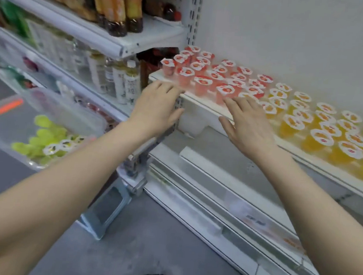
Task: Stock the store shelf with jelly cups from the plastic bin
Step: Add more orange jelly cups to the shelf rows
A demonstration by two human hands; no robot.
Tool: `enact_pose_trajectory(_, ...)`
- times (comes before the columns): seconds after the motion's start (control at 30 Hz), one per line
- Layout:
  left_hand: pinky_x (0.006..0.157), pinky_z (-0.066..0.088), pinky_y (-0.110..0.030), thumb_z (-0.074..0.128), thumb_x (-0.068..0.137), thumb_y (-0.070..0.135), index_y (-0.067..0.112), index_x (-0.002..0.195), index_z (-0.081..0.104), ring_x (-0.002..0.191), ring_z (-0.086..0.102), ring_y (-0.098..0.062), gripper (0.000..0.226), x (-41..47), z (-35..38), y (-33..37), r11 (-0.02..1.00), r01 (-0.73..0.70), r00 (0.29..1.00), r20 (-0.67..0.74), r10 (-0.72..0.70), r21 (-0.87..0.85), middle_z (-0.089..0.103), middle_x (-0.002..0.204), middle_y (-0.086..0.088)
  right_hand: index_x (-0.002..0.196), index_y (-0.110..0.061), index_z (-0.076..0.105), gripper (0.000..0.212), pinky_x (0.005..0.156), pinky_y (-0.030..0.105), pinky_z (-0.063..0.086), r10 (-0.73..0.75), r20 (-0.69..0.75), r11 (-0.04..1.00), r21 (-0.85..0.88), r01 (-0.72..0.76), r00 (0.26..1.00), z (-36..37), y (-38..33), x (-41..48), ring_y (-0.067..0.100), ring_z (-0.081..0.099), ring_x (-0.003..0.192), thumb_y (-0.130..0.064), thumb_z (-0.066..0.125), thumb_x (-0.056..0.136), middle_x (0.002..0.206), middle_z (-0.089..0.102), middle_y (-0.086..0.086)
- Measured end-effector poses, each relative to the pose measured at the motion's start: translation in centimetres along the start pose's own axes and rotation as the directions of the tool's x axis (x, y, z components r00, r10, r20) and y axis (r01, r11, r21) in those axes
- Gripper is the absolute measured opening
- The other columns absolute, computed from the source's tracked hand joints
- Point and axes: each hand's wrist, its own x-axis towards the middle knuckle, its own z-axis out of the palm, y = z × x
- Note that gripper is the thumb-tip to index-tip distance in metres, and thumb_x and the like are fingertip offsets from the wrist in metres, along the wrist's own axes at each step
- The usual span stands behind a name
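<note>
Several red jelly cups [206,73] stand in rows on the left part of the white store shelf [203,105]. Several orange jelly cups [322,127] fill the shelf to their right. A clear plastic bin [53,113] at the lower left holds several green jelly cups [44,138]. My left hand [157,106] reaches to the shelf's left front corner, fingers straight, holding nothing. My right hand [246,123] is spread flat at the shelf's front edge, its fingertips by the front red cups. It holds nothing.
An upper shelf [93,33] at the top left carries tall bottles [122,5], with more bottles [124,79] on the shelf beneath. A lower white shelf [227,185] runs under the jelly shelf. A metal bracket and foot [113,208] stand on the grey floor.
</note>
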Motion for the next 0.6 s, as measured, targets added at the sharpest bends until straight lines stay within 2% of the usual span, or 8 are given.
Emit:
enact_pose_trajectory(0.17, 0.097, 0.041, -0.040, 0.063, 0.087, 0.033, 0.011, 0.125, 0.059, 0.110, 0.053, -0.032, 0.044, -8.2, -1.0, -9.4, 0.984, 0.174, 0.985, 0.013, -0.174, 0.022, 0.062, 0.118, -0.008, 0.132, -0.005, 0.053, 0.051, 0.091, 0.048, 0.044, -0.161, -0.019, 0.981, 0.102, 0.162, 0.987, 4.6, -10.6, 3.9, 0.038, 0.054, 0.109, -0.037, 0.041, 0.094, 0.121, 0.059, 0.015)
enact_pose_trajectory(0.3, 0.096, 0.041, -0.040, 0.065, 0.085, 0.031, 0.010, 0.124, 0.060, 0.109, 0.054, -0.033, 0.044, -14.8, -1.0, -16.0, 0.943, 0.330, 0.942, 0.048, -0.332, 0.052, 0.064, 0.115, -0.009, 0.128, -0.007, 0.057, 0.047, 0.089, 0.046, 0.047, -0.276, -0.010, 0.940, 0.204, 0.273, 0.961, 8.7, -18.4, 6.3, 0.036, 0.056, 0.107, -0.035, 0.046, 0.092, 0.119, 0.061, 0.014)
enact_pose_trajectory(0.6, 0.093, 0.046, -0.043, 0.068, 0.088, 0.025, 0.012, 0.123, 0.062, 0.107, 0.054, -0.035, 0.038, -24.2, 0.6, -27.5, 0.776, 0.623, 0.771, 0.089, -0.631, 0.104, 0.066, 0.111, -0.009, 0.119, -0.005, 0.064, 0.041, 0.089, 0.043, 0.049, -0.464, 0.015, 0.814, 0.402, 0.420, 0.886, 19.1, -30.1, 12.4, 0.034, 0.061, 0.100, -0.030, 0.054, 0.088, 0.112, 0.065, 0.012)
